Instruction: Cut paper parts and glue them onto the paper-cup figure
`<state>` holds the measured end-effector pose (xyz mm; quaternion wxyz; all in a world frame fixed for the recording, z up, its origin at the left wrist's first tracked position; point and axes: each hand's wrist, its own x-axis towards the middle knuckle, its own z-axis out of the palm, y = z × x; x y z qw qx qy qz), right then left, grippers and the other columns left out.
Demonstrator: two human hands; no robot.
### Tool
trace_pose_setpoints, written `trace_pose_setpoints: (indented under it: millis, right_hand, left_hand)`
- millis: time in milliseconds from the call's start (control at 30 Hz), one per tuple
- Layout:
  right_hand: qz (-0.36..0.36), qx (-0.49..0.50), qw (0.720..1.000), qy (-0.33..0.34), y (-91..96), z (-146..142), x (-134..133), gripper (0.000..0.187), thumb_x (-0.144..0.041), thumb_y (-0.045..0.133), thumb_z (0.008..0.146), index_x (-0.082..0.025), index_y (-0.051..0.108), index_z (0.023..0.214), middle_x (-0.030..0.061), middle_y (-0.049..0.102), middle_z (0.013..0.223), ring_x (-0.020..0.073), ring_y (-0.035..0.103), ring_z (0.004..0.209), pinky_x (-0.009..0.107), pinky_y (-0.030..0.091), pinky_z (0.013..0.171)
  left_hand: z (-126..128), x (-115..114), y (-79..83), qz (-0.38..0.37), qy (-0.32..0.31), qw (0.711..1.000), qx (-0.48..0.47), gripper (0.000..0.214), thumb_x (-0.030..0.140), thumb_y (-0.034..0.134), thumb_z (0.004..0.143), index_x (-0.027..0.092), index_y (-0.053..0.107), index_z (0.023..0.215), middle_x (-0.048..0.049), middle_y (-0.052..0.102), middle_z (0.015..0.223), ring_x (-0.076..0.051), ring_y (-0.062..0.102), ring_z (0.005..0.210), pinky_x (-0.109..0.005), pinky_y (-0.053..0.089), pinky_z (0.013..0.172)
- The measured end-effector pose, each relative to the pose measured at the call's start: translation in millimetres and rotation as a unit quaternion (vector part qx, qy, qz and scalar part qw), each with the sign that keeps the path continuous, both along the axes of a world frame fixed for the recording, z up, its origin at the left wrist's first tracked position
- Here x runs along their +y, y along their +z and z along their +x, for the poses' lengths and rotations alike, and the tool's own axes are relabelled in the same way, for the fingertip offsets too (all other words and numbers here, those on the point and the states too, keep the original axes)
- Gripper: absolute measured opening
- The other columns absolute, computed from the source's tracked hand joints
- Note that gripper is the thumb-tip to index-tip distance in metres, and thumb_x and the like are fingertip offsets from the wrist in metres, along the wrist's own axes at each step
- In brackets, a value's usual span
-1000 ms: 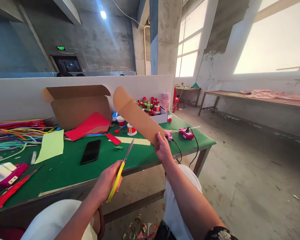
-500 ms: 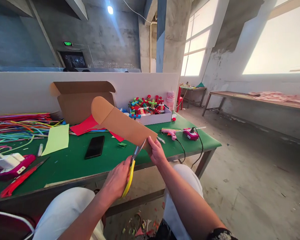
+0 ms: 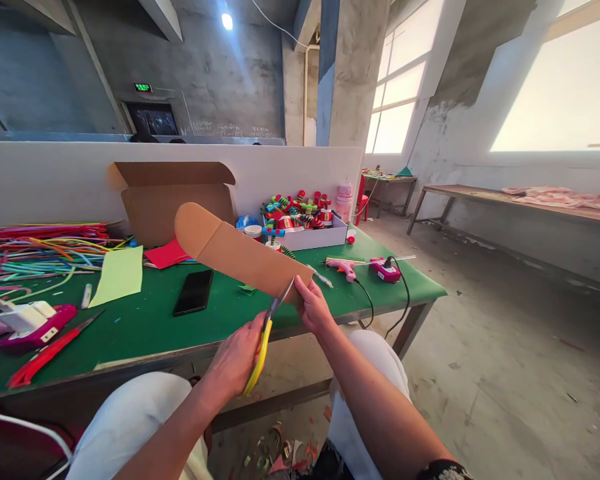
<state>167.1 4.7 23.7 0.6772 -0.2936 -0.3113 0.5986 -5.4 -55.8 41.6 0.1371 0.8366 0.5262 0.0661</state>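
Observation:
A long brown cardboard strip with one rounded end is held up over the table's front edge, slanting from upper left to lower right. My right hand pinches its lower right end, thumb on top. Yellow-handled scissors are gripped in my left hand, fingers wrapped round the handles. The scissors' blades point up and right and meet the strip's lower edge close to my right thumb. How deep they reach into the cardboard I cannot tell. Part of the strip's lower end is hidden by my right fingers.
On the green table lie a black phone, red-handled scissors, a pink glue gun and a power socket. Behind stand an open cardboard box and a tray of colourful toys. Pipe cleaners pile up left.
The strip's rounded end has dipped lower and slightly left. Both hands keep their grips near the same place, and the view has shifted a little.

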Motion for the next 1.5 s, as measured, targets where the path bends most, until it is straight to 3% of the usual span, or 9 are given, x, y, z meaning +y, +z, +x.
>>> trace_pose_setpoints:
  millis: [600,833,1067,1200,1500]
  right_hand:
    - [0.006,0.005,1.0,0.01,2.7,2,0,0.047,-0.044,0.085,0.058,-0.024,0.066,0.097,-0.0002,0.074,0.094,0.0187,0.068,0.089,0.027,0.056,0.075]
    - [-0.001,0.004,1.0,0.008,2.0,4,-1,0.046,-0.044,0.085,0.057,-0.024,0.068,0.095,-0.0014,0.074,0.094,0.0175,0.068,0.086,0.025,0.056,0.071]
    - [-0.011,0.014,1.0,-0.002,-0.5,0,1,0.046,-0.041,0.084,0.06,-0.023,0.066,0.098,0.0001,0.074,0.097,0.0201,0.068,0.091,0.029,0.057,0.076]
    - [-0.015,0.011,1.0,-0.007,-1.8,-2,1,0.044,-0.04,0.083,0.061,-0.023,0.066,0.098,0.0001,0.075,0.096,0.0201,0.068,0.093,0.028,0.057,0.077]
    - [-0.016,-0.02,0.999,0.022,-8.6,-16,-5,0.043,-0.042,0.079,0.067,-0.022,0.065,0.103,0.0022,0.074,0.1,0.0187,0.068,0.088,0.026,0.056,0.071]
  left_hand:
    - [4,-1,-10.5,0.054,0.004,0.999,0.001,0.039,0.015,0.041,0.089,0.019,0.039,0.127,-0.0127,0.07,0.099,-0.027,0.069,0.086,-0.029,0.04,0.064]
    - [7,-5,-0.7,0.002,0.019,1.0,0.01,0.025,0.014,0.041,0.089,0.02,0.041,0.114,-0.0086,0.069,0.083,-0.024,0.068,0.074,-0.027,0.032,0.056]
    - [8,-1,-8.5,0.011,0.007,1.0,-0.021,0.008,0.022,0.039,0.095,0.02,0.04,0.103,-0.0057,0.067,0.076,-0.022,0.066,0.068,-0.028,0.026,0.054]
    - [11,-3,-4.6,0.017,0.018,1.0,0.009,0.01,0.028,0.038,0.098,0.02,0.04,0.105,-0.0061,0.067,0.079,-0.023,0.067,0.072,-0.029,0.025,0.055]
    - [4,1,-0.3,0.042,0.02,0.996,0.073,0.026,0.031,0.031,0.1,0.017,0.038,0.12,-0.0121,0.071,0.093,-0.029,0.07,0.086,-0.03,0.037,0.06]
